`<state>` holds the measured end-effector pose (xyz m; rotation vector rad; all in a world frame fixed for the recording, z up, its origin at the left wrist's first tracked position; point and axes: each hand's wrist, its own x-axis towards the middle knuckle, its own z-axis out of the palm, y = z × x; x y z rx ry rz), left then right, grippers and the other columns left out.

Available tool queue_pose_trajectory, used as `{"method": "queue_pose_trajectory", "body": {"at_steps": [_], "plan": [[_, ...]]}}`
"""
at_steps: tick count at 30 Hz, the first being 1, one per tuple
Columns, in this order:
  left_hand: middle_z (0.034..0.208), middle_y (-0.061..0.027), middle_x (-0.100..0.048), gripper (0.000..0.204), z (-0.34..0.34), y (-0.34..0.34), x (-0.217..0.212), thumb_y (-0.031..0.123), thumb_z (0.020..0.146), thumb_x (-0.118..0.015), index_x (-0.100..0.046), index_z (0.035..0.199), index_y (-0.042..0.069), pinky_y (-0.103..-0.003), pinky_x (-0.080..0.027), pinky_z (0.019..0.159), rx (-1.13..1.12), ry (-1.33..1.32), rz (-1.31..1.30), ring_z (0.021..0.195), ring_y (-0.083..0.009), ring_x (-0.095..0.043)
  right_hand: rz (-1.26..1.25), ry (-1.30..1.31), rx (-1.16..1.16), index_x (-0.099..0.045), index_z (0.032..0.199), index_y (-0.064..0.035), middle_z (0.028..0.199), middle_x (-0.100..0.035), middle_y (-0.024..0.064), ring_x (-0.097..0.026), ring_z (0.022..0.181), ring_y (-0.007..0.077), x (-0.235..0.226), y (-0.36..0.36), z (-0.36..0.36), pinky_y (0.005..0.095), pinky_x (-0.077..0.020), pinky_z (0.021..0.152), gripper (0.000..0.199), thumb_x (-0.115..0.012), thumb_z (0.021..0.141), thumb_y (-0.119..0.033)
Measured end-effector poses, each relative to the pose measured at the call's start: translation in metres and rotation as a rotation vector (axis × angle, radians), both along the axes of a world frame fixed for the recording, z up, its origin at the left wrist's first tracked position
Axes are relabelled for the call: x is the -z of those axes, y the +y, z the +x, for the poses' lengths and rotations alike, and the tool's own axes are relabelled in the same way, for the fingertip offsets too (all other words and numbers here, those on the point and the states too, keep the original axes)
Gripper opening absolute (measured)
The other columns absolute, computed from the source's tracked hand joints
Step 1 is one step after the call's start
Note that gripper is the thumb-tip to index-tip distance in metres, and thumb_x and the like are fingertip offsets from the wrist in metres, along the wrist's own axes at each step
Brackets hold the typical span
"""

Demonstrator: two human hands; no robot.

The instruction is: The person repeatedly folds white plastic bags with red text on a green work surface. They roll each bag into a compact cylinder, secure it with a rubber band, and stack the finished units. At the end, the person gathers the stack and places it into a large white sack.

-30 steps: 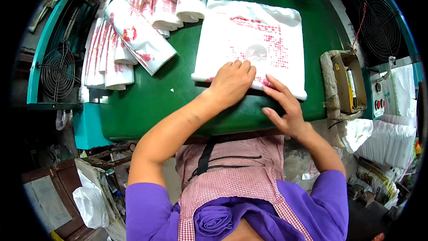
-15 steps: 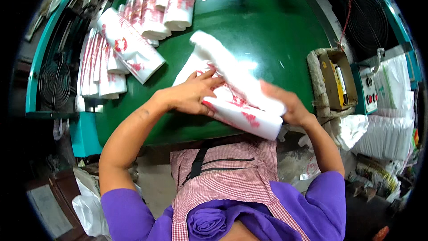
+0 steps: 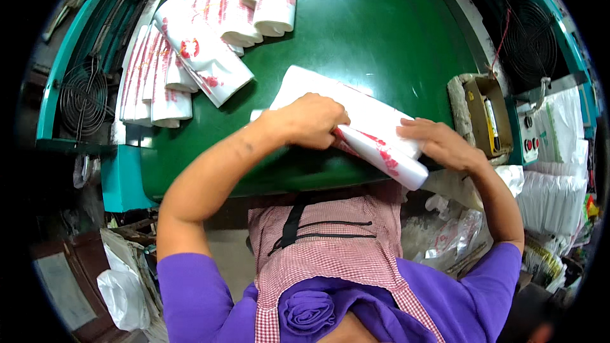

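Note:
A white stack of plastic bags with red print (image 3: 330, 87) lies near the front of the green table (image 3: 381, 32). Its near edge is folded over into a loose roll that sticks out toward my apron. My left hand (image 3: 310, 121) is closed on the folded edge, knuckles up; the fingertips are hidden. At the roll's right end, my right hand (image 3: 445, 145) rests with its fingers stretched out across the plastic. Whether its thumb reaches underneath cannot be seen.
Several rolled white bag bundles (image 3: 276, 3) lie at the back left, one of them slanted across the others (image 3: 200, 51). To the right are an open box holding a marker-like stick (image 3: 475, 105), a control box with red buttons (image 3: 528, 133) and stacked clear plastic (image 3: 549, 194).
My left hand has gone from spread flat on the bags to closed on the fold. The raised far flap now lies flatter. My right hand has shifted slightly right within the view.

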<state>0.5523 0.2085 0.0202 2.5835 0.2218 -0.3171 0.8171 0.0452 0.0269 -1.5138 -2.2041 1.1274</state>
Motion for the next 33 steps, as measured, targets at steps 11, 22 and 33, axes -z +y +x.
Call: {"method": "queue_pose_trajectory", "body": {"at_steps": [11,22,33], "plan": [[0.088,-0.0192,-0.064,0.037,-0.055,-0.01,0.008,0.027,0.082,-0.064,-0.06,0.112,0.006,-0.045,-0.049,0.073,-0.336,-0.052,0.092,0.081,-0.038,-0.062,-0.018,-0.166,0.348,-0.065,0.093,-0.0029,0.092,-0.065,0.0178,-0.06,0.088,0.0372,0.0,0.0,-0.04,0.0428,-0.0476,0.075,0.037,-0.067,0.078,-0.037],[0.098,-0.0244,-0.064,0.064,-0.006,-0.022,0.025,0.046,0.074,-0.071,-0.057,0.112,-0.003,-0.043,-0.048,0.08,-0.254,-0.011,-0.209,0.09,-0.0382,-0.062,0.675,-0.276,1.043,-0.07,0.089,-0.0004,0.078,-0.068,0.0156,-0.065,0.065,0.0295,-0.017,-0.01,0.121,0.0387,-0.0517,0.065,0.022,-0.067,0.079,-0.02],[0.1,-0.0025,-0.06,0.032,-0.081,-0.08,0.039,0.016,0.093,-0.056,-0.052,0.119,-0.002,-0.024,-0.045,0.078,-0.671,-0.618,-0.926,0.084,-0.0083,-0.054,0.32,-0.848,1.095,-0.068,0.089,-0.0053,0.089,-0.066,0.0177,-0.064,0.088,0.036,-0.021,-0.024,0.149,0.0453,-0.0522,0.075,0.021,-0.066,0.08,-0.025]]}}
